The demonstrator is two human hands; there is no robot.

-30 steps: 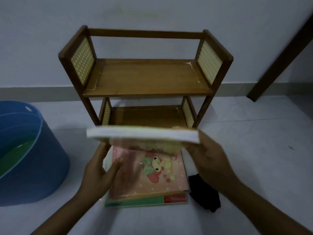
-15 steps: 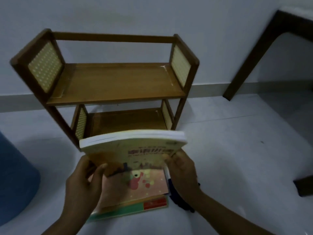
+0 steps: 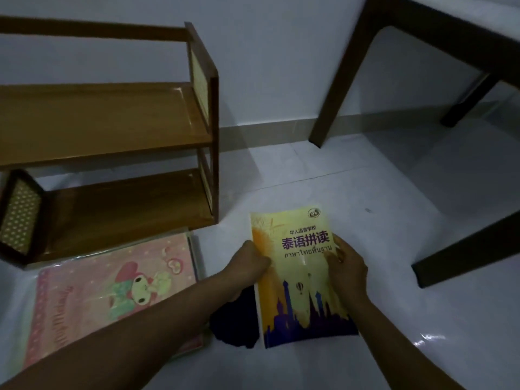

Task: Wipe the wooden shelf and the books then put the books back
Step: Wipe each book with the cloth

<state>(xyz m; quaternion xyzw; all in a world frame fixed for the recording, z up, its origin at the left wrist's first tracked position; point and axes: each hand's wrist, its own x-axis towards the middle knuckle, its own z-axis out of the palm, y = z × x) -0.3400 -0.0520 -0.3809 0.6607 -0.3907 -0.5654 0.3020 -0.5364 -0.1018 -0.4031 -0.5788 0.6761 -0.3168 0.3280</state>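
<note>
A yellow book [image 3: 298, 277] with a purple skyline on its cover lies face up on the floor to the right of the wooden shelf [image 3: 112, 116]. My left hand [image 3: 247, 261] grips its left edge and my right hand [image 3: 347, 266] holds its right edge. A dark cloth [image 3: 235, 322] lies on the floor, partly under the book and my left wrist. A pink cartoon book [image 3: 112, 288] tops a stack in front of the shelf. Both shelf boards are bare.
A dark wooden table stands at the right, with one leg [image 3: 334, 88] near the wall and another leg [image 3: 467, 249] close to the yellow book. The floor is pale and glossy. A white wall runs behind the shelf.
The yellow book, held up in front of the shelf before, has moved right and down onto the floor over the dark cloth. My view has swung right; the blue tub is out of sight.
</note>
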